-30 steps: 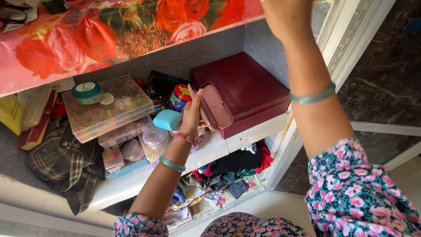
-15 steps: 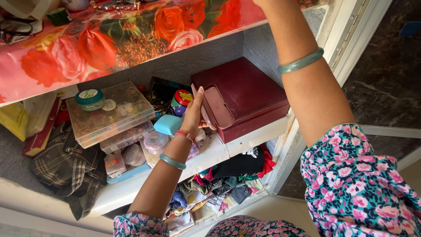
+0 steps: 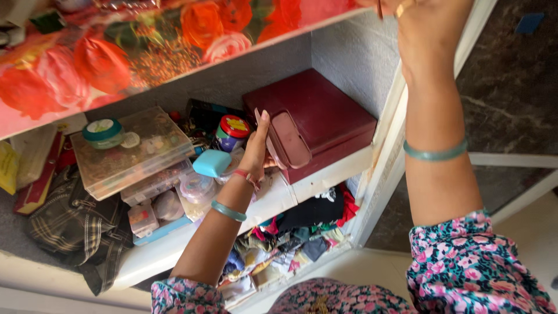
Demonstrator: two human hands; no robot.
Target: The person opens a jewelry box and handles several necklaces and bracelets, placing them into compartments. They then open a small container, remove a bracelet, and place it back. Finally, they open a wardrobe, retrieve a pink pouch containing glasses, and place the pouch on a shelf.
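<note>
My left hand (image 3: 256, 148) is shut on a small dusty-pink case (image 3: 289, 139), holding it upright against the front corner of a maroon box (image 3: 325, 110) on the middle shelf. My right hand (image 3: 433, 29) is raised at the top edge of the view, beside the cupboard's right wall, below the rose-patterned upper shelf (image 3: 116, 58). Its fingers are closed and partly cut off by the frame. A small gold piece (image 3: 401, 7) shows at its fingertips. Both wrists wear green bangles.
Left of the case lie a turquoise case (image 3: 211, 163), a red-lidded tin (image 3: 232, 128), clear plastic organiser boxes (image 3: 139, 148) with a green-lidded jar (image 3: 102, 131) on top, and a plaid bag (image 3: 75, 227). Folded clothes (image 3: 302, 232) fill the lower shelf. The white frame (image 3: 383, 168) stands at right.
My right hand has come down and to the right from the upper shelf, so it now shows at the top edge. My left hand still holds the pink case at the maroon box.
</note>
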